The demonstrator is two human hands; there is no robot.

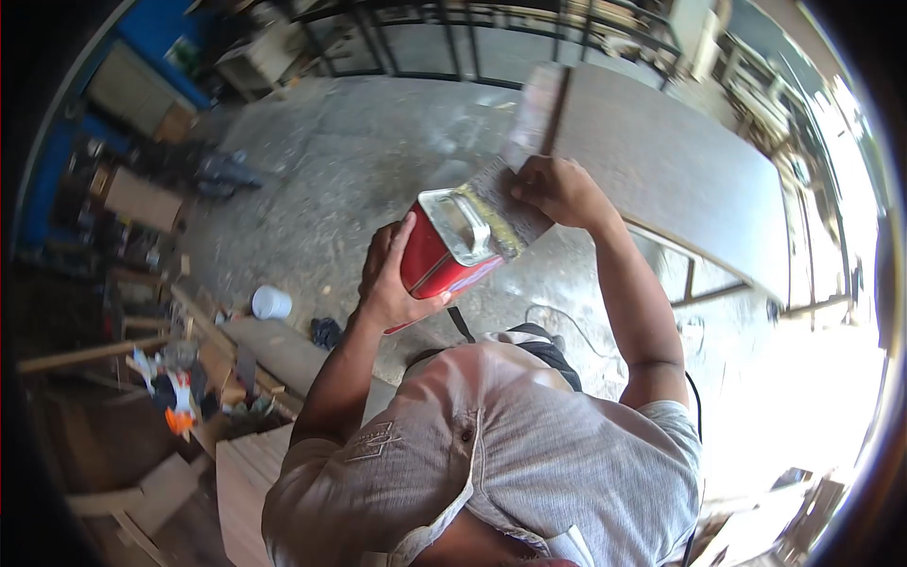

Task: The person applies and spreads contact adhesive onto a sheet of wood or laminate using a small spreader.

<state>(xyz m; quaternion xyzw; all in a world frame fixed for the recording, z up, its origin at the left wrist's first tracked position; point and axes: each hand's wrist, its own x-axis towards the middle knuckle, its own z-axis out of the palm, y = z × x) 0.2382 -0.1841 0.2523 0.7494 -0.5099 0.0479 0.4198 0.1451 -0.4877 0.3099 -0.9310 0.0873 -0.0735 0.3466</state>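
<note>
The red tin can (442,253) sat in our left hand (387,279), held up in front of the chest and tilted so its silvery top with the flat carry handle faced us. Our left fingers were wrapped round its side, thumb up along the front face, a full clasp and not a pinch. Our right hand (557,189) was closed on a flat piece of wood (510,203), whose lower end lay across the yellowish smear at the can's top rim.

We judged the can to be rigid sheet metal, smooth and probably slippery where the sticky contents had run, and fairly weighty if still part full. A broad hold round the body seemed the safest, with the top handle as a second place to grip; we could not tell how full it was. The wood looked stiff and light, easy to steer with one hand.

For room, the long dark board (661,161) stood just beyond our right arm, its near edge close to the elbow, so swings to that side looked tight. The concrete floor (378,161) ahead lay open. To the left there were a white cup (271,302), offcuts of timber (255,350) and scattered tools, well apart from the hands. A cable (567,326) trailed on the floor below the can.
</note>
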